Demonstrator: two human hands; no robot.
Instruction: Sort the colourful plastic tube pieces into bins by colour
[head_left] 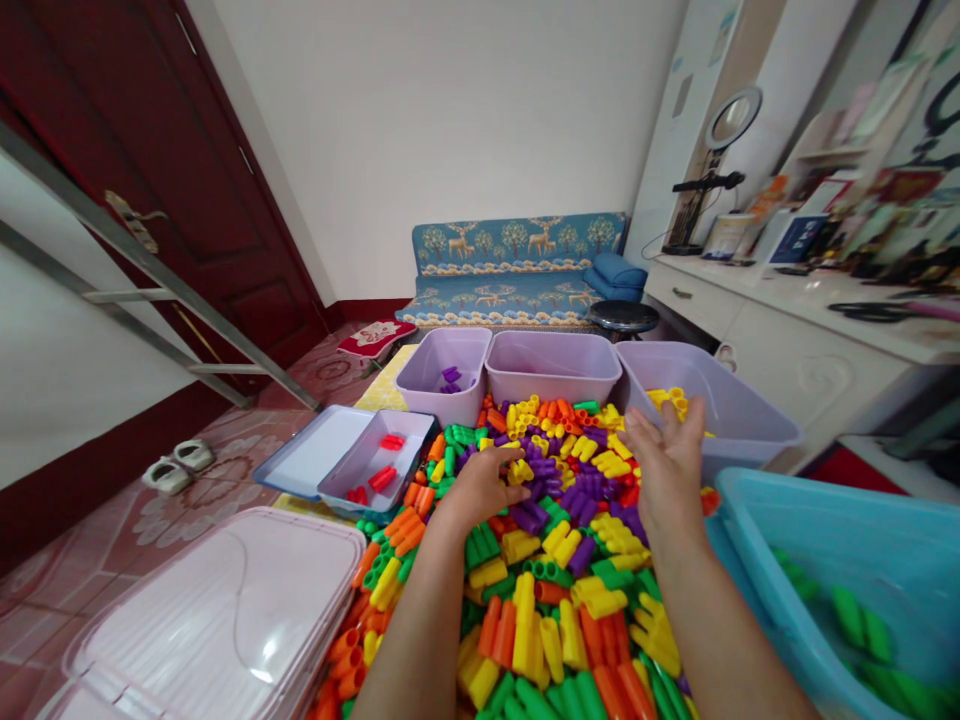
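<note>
Grip half-curled, hold unclear, left hand (484,487) is at mid-frame plastic pieces (559,545); right hand (666,465) spreads wide by a bin (739,402) apparently placed within reach.

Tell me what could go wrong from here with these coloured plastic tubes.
Purple tubes and yellow tubes lie mixed near the left hand, so one colour might get grabbed along with the other. The right hand is close to the right-hand lilac bin; a careless move might nudge it. The right forearm lies near the blue bin and might knock its rim.
</note>
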